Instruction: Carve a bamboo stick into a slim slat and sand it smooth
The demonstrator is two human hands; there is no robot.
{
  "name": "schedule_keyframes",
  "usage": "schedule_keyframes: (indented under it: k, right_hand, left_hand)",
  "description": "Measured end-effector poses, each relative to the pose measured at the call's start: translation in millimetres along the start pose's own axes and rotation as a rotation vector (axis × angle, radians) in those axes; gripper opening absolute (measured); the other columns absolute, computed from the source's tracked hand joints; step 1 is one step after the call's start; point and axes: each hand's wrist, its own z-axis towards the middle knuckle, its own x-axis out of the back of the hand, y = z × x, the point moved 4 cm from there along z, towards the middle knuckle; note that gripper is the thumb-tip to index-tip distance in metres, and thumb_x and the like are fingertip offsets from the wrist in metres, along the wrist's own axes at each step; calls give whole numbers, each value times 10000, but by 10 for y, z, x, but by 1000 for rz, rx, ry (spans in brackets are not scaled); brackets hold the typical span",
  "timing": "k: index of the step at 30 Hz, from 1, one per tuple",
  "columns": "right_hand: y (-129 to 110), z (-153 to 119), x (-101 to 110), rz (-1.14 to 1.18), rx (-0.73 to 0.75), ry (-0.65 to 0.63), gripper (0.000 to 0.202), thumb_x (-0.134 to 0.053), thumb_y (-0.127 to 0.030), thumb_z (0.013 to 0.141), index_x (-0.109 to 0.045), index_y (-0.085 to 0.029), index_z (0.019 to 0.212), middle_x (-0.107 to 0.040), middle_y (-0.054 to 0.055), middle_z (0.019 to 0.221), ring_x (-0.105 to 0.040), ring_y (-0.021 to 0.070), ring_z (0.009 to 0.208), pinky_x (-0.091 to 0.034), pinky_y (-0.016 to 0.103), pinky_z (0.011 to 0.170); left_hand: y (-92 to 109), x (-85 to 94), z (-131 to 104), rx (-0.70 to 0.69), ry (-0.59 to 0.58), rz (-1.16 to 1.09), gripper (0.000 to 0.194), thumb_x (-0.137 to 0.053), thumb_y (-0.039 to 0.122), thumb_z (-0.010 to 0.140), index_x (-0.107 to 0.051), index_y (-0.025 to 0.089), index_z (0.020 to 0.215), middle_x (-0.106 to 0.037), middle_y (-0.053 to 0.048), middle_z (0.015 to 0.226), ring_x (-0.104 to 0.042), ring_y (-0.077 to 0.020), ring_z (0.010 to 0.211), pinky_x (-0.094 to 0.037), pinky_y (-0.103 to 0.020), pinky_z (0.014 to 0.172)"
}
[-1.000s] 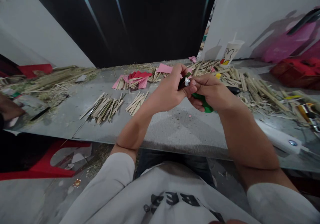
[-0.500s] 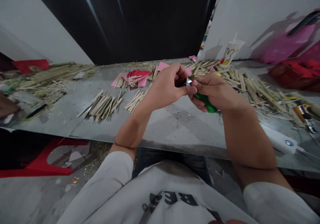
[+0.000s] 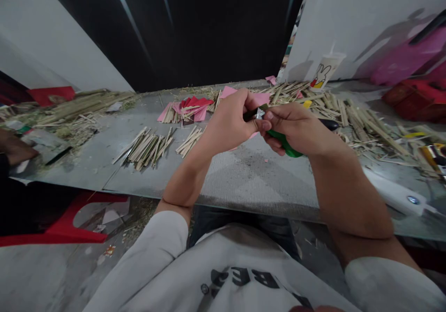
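My left hand [image 3: 233,121] is closed, with thumb and fingers pinching a small dark piece [image 3: 248,115] mostly hidden in the palm. My right hand [image 3: 291,125] meets it fingertip to fingertip, closed round a green tool [image 3: 291,151] whose rounded end shows below the palm. A shiny silver bit [image 3: 259,113] sits between the two thumbs; I cannot tell which item it belongs to. Both hands are above the table, in front of pink paper [image 3: 228,92]. Left of my left forearm lie a bundle of thin bamboo strips [image 3: 148,148] and a smaller bundle [image 3: 190,140].
Bamboo pieces [image 3: 362,121] heap up at the right, by a paper cup [image 3: 325,73] and a white power bank [image 3: 400,191]. A black handle [image 3: 329,124] shows behind my right wrist. Red and pink folded paper [image 3: 195,107] lies at the back. Another person's hand [image 3: 16,147] is far left.
The view has turned slightly left, so the table's things appear shifted to the right. Both hands stay together, with the silver bit a little more exposed between them.
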Motion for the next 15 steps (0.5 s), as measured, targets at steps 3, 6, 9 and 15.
schedule_keyframes:
  k: [3,6,9,15]
  right_hand:
    - [-16,13,-9,-23,74,91,564,-773,-681,1070,-564,-243,783,-491,-37,542,-459,115,408,-370,264,374]
    - [-47,1,8,-50,137,169,568,-755,-693,1082,-555,-246,792,-491,-41,542,-486,124,415,-391,270,385]
    - [-77,-7,16,-35,161,169,573,-770,-703,1066,-563,-249,784,-512,-31,555,-496,133,426,-403,287,378]
    - [-129,-23,78,-62,255,360,441,-833,-588,1061,-650,-253,841,-561,-23,581,-515,141,441,-434,307,394]
  left_hand:
    - [-65,-14,41,7,1,9,614,-899,693,901,-469,255,887,-581,5,811,-549,-174,785,-374,-344,678]
    - [-112,-33,67,7,-10,-46,672,-847,788,905,-432,260,894,-542,8,808,-554,-175,779,-374,-338,675]
    - [-81,-39,48,18,-46,-159,631,-847,724,944,-410,268,943,-519,21,811,-554,-158,743,-390,-325,662]
    - [18,-115,-6,210,-212,-437,227,-592,274,1034,-397,282,1150,-539,80,721,-482,-97,568,-352,-278,583]
